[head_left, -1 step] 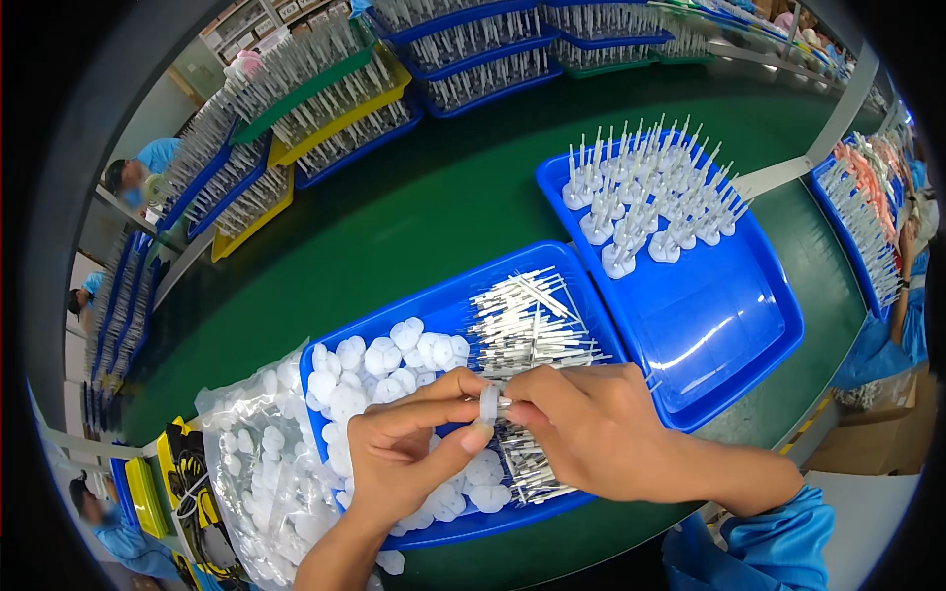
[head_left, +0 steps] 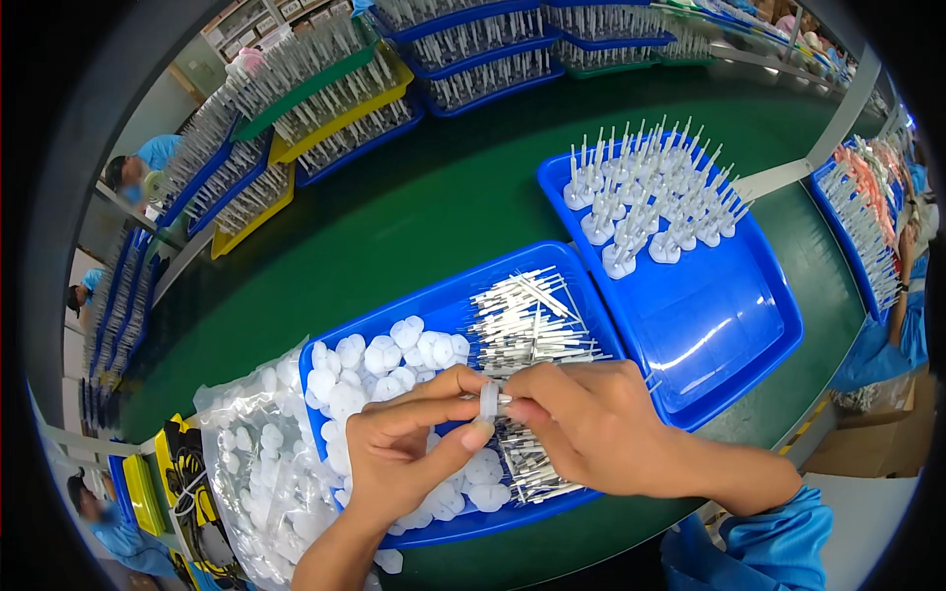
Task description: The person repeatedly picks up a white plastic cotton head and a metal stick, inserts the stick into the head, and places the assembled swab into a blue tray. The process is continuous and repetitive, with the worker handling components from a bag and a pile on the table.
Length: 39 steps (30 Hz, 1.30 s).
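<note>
My left hand (head_left: pixel 409 448) pinches a translucent white plastic disc (head_left: pixel 489 402) edge-on between thumb and fingers. Closed against its other face, my right hand (head_left: pixel 606 424) grips a small whitish rod end (head_left: pixel 505 399); the rest of that piece is hidden by the fingers. Both hands are over a blue tray (head_left: pixel 394 317). Loose white lobed discs (head_left: pixel 382 355) fill the tray's left part. A heap of thin white rods with metal ends (head_left: pixel 532 330) lies in its right part, partly covered by my right hand.
Rods standing upright on white discs (head_left: pixel 665 241) occupy the far half of a second blue tray (head_left: pixel 705 330). A clear bag of discs (head_left: pixel 266 443) lies left. Stacked trays (head_left: pixel 340 128) line the green table's (head_left: pixel 345 246) far side. A co-worker's arm (head_left: pixel 905 295) shows at right.
</note>
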{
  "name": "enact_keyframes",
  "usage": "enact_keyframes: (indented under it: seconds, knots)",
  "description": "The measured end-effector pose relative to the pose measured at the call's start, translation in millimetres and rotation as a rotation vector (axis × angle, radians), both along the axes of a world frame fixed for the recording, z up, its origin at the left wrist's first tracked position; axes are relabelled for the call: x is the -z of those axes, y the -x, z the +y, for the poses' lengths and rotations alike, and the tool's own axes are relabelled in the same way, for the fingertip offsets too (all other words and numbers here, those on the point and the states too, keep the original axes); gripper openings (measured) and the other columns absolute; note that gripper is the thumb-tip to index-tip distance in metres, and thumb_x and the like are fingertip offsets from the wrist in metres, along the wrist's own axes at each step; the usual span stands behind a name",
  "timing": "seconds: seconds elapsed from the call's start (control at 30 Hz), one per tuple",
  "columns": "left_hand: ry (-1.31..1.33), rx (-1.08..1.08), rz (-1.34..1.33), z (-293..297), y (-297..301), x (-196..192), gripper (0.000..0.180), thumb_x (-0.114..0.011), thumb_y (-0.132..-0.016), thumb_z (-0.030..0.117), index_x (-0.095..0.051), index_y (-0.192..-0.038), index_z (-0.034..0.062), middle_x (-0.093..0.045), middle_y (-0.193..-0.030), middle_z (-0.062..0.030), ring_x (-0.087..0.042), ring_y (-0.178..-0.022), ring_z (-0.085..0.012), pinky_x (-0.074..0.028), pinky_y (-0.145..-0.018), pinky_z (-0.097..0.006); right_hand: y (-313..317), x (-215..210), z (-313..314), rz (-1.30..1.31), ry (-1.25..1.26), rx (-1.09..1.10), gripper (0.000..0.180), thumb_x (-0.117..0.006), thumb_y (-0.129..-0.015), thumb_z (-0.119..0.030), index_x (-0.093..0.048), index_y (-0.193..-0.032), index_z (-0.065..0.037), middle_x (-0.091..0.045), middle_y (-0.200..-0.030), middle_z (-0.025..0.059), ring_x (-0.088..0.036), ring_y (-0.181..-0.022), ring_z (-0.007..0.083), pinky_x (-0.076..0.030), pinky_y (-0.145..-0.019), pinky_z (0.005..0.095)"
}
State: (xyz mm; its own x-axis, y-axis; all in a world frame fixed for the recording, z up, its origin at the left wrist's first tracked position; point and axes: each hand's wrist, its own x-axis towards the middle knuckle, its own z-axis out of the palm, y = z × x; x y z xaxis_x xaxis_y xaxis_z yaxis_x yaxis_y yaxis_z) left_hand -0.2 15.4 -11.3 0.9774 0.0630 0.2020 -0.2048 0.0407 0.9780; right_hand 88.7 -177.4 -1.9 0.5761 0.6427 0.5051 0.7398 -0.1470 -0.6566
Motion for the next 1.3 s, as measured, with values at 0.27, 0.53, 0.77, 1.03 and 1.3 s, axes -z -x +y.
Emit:
enact_keyframes:
  seconds: [0.27,0.53,0.77,1.03,1.3]
  knots:
    - [-0.388,-0.194,-0.255,-7,-4,-12,0.039,-0.083,-0.074,-0.001,-0.071,-0.110,-0.0023,-0.066,-0.121,-0.0201,-0.066,-0.109,-0.0282,-0.054,-0.090,-0.035,-16,-6,0,0.012,-0.076,-0.104,0.016,-0.072,-0.082,-0.003,-0.068,-0.096,-0.003,-0.065,-0.091,0.0093,-0.063,-0.075,0.0284,-0.050,-0.063,0.0374]
    - [-0.620,-0.193,-0.496,0,-4,-5,0.034,-0.082,-0.072,-0.001,-0.072,-0.104,0.0004,-0.063,-0.126,-0.0228,-0.066,-0.106,-0.0301,-0.051,-0.082,-0.035,-6,-5,0,0.159,-0.103,-0.096,0.017,-0.072,-0.081,0.001,-0.067,-0.098,0.000,-0.064,-0.091,0.0113,-0.065,-0.070,0.0275,-0.051,-0.060,0.0348]
    - [-0.811,-0.194,-0.622,-4,-5,-11,0.039,-0.082,-0.072,-0.001,-0.071,-0.108,0.0017,-0.064,-0.125,-0.0224,-0.066,-0.097,-0.0293,-0.049,-0.078,-0.035,-5,-2,1,0.153,-0.150,-0.116,0.019,-0.072,-0.081,0.004,-0.067,-0.098,0.000,-0.064,-0.092,0.0116,-0.065,-0.070,0.0269,-0.051,-0.059,0.0342]
    - [-0.735,-0.186,-0.516,-8,-3,-12,0.043,-0.082,-0.073,-0.002,-0.067,-0.114,-0.0047,-0.063,-0.124,-0.0244,-0.067,-0.105,-0.0335,-0.056,-0.087,-0.037,-4,-1,0,0.139,-0.163,-0.127,0.018,-0.071,-0.082,0.003,-0.067,-0.099,0.000,-0.065,-0.094,0.0122,-0.066,-0.072,0.0271,-0.052,-0.060,0.0335]
    - [-0.324,-0.345,-0.085,-5,1,-14,0.030,-0.072,-0.087,0.002,-0.066,-0.116,-0.0066,-0.065,-0.120,-0.0193,-0.068,-0.096,-0.0227,-0.057,-0.081,-0.030,-7,-24,-9,0.442,0.010,-0.057,0.008,-0.061,-0.093,-0.001,-0.060,-0.100,0.003,-0.064,-0.090,0.0178,-0.066,-0.077,0.0356,-0.052,-0.068,0.0390]
